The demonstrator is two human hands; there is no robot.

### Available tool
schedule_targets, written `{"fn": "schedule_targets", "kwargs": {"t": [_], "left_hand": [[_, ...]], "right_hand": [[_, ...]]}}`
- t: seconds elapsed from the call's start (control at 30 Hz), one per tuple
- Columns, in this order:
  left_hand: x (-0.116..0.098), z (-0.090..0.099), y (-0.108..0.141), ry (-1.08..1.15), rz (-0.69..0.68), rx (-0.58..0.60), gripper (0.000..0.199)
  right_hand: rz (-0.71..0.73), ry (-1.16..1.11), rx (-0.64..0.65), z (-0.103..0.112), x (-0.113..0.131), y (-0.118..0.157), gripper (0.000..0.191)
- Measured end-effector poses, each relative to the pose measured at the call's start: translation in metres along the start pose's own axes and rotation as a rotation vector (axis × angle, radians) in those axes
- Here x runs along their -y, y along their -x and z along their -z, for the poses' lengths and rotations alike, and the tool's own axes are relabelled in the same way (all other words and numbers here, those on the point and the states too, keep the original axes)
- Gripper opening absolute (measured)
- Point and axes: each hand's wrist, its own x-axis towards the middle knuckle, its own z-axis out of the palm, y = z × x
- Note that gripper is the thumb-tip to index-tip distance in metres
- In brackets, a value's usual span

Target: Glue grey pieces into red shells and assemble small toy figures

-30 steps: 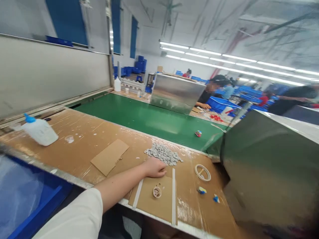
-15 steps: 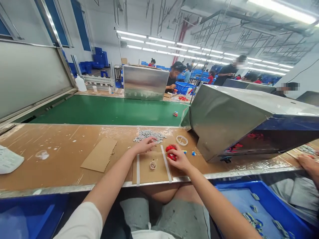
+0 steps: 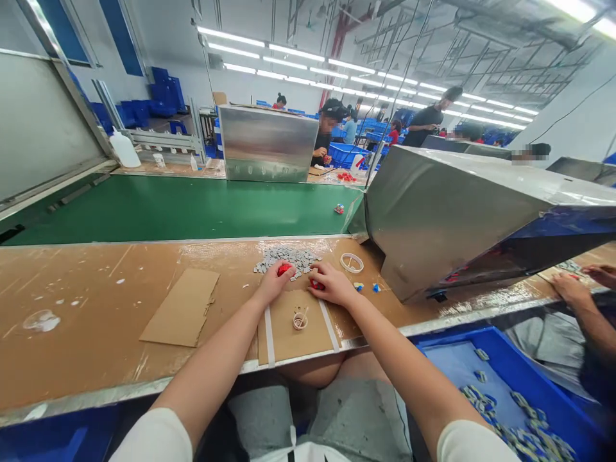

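Note:
My left hand [image 3: 272, 283] is closed around a small red plastic part [image 3: 285, 269] at the front edge of a pile of flat grey pieces [image 3: 294, 258]. Opposite it, my right hand [image 3: 332, 284] curls over another red part [image 3: 316, 284], mostly covered by the fingers. Below both hands lies a cardboard sheet [image 3: 282, 343] with white tape strips along its sides. On that sheet stands a small cup [image 3: 299, 323] with a thin stick leaning in it. Right of my right hand are a white ring [image 3: 351, 262] and a small blue piece [image 3: 376, 288].
Loose cardboard [image 3: 180, 308] lies to the left. A green conveyor belt [image 3: 192, 208] runs behind the table, carrying a small red-and-blue toy [image 3: 339, 209]. A metal hood [image 3: 457, 218] stands at right, above a blue bin [image 3: 486, 340] of parts. A co-worker's hands [image 3: 572, 287] are at far right.
My left hand, earlier open and empty, has closed on a red part. My right hand has moved slightly inward and turned palm-down over its red part. The view has shifted a little.

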Motion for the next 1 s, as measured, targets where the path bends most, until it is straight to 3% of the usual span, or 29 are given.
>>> {"fn": "schedule_targets", "kwargs": {"t": [0.1, 0.2, 0.4, 0.47, 0.57, 0.67, 0.87, 1.0], "left_hand": [[-0.005, 0.002, 0.004, -0.101, -0.049, 0.068, 0.045], [-0.008, 0.000, 0.007, -0.172, -0.102, 0.131, 0.040], [-0.012, -0.005, 0.007, -0.160, -0.079, 0.150, 0.036], [-0.014, -0.005, 0.005, -0.063, -0.047, 0.148, 0.034], [-0.018, -0.005, 0.004, 0.266, 0.148, 0.209, 0.039], [-0.019, -0.003, 0.003, 0.555, 0.311, 0.266, 0.047], [-0.019, -0.004, 0.003, 0.641, 0.249, 0.221, 0.058], [-0.020, -0.004, 0.002, 0.677, 0.301, 0.257, 0.045]], "right_hand": [[-0.004, 0.010, 0.144, 0.012, -0.007, -0.001, 0.022], [-0.006, -0.011, 0.158, 0.017, -0.003, 0.001, 0.029], [-0.293, -0.082, -0.244, 0.005, 0.043, 0.030, 0.030], [-0.332, -0.242, -0.208, -0.002, 0.060, 0.036, 0.042], [-0.312, -0.449, -0.044, -0.010, 0.076, 0.036, 0.051], [-0.260, -0.526, 0.023, -0.015, 0.080, 0.031, 0.054], [-0.193, -0.613, 0.000, -0.019, 0.076, 0.029, 0.052], [-0.183, -0.652, 0.007, -0.018, 0.075, 0.029, 0.051]]}}
